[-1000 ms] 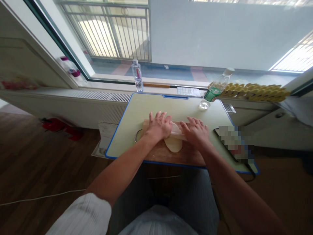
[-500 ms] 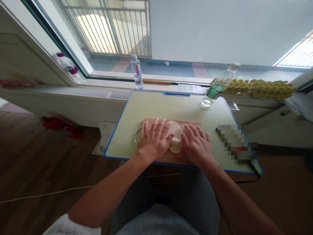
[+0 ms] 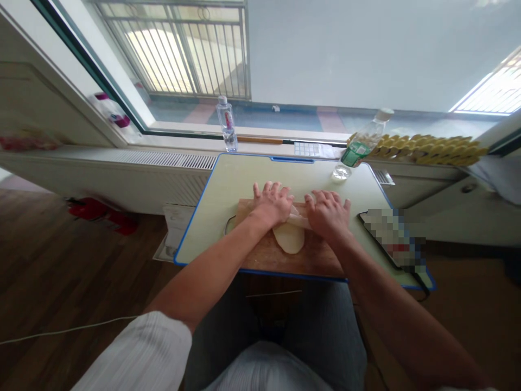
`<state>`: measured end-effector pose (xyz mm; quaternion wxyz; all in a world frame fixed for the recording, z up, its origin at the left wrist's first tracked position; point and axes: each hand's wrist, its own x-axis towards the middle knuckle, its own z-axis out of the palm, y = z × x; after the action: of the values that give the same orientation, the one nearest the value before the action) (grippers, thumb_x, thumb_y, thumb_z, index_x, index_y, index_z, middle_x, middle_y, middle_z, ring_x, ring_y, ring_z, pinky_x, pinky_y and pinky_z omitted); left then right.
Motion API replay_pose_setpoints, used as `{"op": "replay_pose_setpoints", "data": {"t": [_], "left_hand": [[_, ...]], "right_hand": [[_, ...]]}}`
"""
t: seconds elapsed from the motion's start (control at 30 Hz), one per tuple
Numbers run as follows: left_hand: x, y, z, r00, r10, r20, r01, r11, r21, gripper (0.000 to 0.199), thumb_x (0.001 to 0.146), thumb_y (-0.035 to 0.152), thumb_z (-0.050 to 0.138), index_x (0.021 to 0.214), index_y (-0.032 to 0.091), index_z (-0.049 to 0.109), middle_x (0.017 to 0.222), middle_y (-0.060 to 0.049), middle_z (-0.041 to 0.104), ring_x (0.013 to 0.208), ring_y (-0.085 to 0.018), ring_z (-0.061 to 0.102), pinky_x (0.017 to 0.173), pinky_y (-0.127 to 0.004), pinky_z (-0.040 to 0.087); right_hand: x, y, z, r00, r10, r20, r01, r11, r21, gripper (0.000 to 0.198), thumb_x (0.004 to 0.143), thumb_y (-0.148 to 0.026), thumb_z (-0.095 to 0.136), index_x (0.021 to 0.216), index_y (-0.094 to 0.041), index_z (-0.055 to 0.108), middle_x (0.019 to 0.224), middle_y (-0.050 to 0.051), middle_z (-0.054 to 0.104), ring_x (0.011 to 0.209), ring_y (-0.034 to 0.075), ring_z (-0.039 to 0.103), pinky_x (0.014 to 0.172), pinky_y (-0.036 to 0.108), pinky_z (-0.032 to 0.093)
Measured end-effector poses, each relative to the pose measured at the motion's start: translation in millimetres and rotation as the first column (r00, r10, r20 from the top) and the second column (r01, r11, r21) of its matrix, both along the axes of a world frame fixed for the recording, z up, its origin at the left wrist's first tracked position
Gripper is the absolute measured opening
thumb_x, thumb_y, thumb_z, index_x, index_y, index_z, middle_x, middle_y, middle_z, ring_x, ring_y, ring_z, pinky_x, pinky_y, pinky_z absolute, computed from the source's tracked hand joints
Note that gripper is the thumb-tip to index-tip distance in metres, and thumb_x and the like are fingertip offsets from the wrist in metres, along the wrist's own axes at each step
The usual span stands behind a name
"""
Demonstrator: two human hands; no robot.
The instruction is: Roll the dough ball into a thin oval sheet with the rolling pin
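A pale, flattened piece of dough [image 3: 290,240] lies on a wooden board [image 3: 309,263]. Across its far part runs a light rolling pin [image 3: 299,221], of which only the middle shows between my hands. My left hand [image 3: 273,203] presses on the pin's left end with the palm down, fingers stretched forward and apart. On the right end lies my right hand [image 3: 329,213], also palm down, its fingers spread past the pin. Neither hand is wrapped round the pin. Both ends of the pin are hidden under the palms.
The board rests on a small blue-edged table [image 3: 240,176]. A bottle with a green label [image 3: 356,152] stands at its back right, and a blurred-out phone-like object [image 3: 391,239] lies on the right. Another clear bottle [image 3: 228,125] stands by the window. A red fire extinguisher [image 3: 101,213] lies on the floor.
Both hands have moved forward, away from my body, carrying the rolling pin to the far part of the dough. The near part of the dough and board is now uncovered.
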<state>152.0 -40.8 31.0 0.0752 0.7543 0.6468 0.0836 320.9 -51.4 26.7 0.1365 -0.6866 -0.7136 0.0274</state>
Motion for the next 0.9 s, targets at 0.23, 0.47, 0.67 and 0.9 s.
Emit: {"op": "replay_pose_setpoints", "data": {"t": [0.23, 0.47, 0.67, 0.9], "left_hand": [[-10, -60, -8.4, 1.000, 0.002, 0.009, -0.003, 0.994, 0.105, 0.056, 0.114, 0.053, 0.032, 0.157, 0.030, 0.060, 0.169, -0.007, 0.055, 0.157, -0.031, 0.045, 0.135, -0.066, 0.022], [-21, -74, -7.1, 0.998, -0.067, -0.022, 0.068, 0.995, 0.072, 0.059, 0.114, 0.054, 0.032, 0.165, 0.032, 0.052, 0.176, 0.000, 0.043, 0.164, -0.028, 0.036, 0.137, -0.055, 0.024], [-7, -12, 0.4, 0.997, -0.071, -0.023, 0.069, 0.995, -0.070, 0.063, 0.114, 0.055, 0.024, 0.167, 0.029, 0.048, 0.179, -0.006, 0.040, 0.165, -0.032, 0.034, 0.134, -0.070, 0.021], [-4, 1, 2.7, 0.998, -0.067, -0.023, 0.064, 0.992, -0.107, 0.065, 0.113, 0.055, 0.024, 0.168, 0.028, 0.047, 0.179, -0.008, 0.038, 0.166, -0.033, 0.033, 0.133, -0.071, 0.021]], "right_hand": [[0, -54, -8, 0.993, 0.115, 0.018, -0.115, 0.993, -0.003, 0.057, 0.114, -0.044, 0.030, 0.157, -0.022, 0.060, 0.165, 0.010, 0.057, 0.152, 0.034, 0.046, 0.125, 0.060, 0.035], [-1, -53, -10, 0.996, 0.086, 0.017, -0.086, 0.996, 0.030, 0.057, 0.112, -0.046, 0.033, 0.156, -0.021, 0.061, 0.163, 0.011, 0.060, 0.151, 0.035, 0.047, 0.125, 0.059, 0.035], [5, -1, -6, 0.999, 0.009, -0.053, -0.012, 0.999, -0.051, 0.058, 0.109, -0.050, 0.037, 0.151, -0.022, 0.064, 0.159, 0.013, 0.063, 0.148, 0.034, 0.050, 0.124, 0.056, 0.038], [7, 10, -3, 0.998, -0.002, -0.069, -0.007, 0.992, -0.124, 0.060, 0.109, -0.051, 0.035, 0.155, -0.021, 0.061, 0.164, 0.014, 0.058, 0.152, 0.036, 0.046, 0.126, 0.065, 0.033]]}}
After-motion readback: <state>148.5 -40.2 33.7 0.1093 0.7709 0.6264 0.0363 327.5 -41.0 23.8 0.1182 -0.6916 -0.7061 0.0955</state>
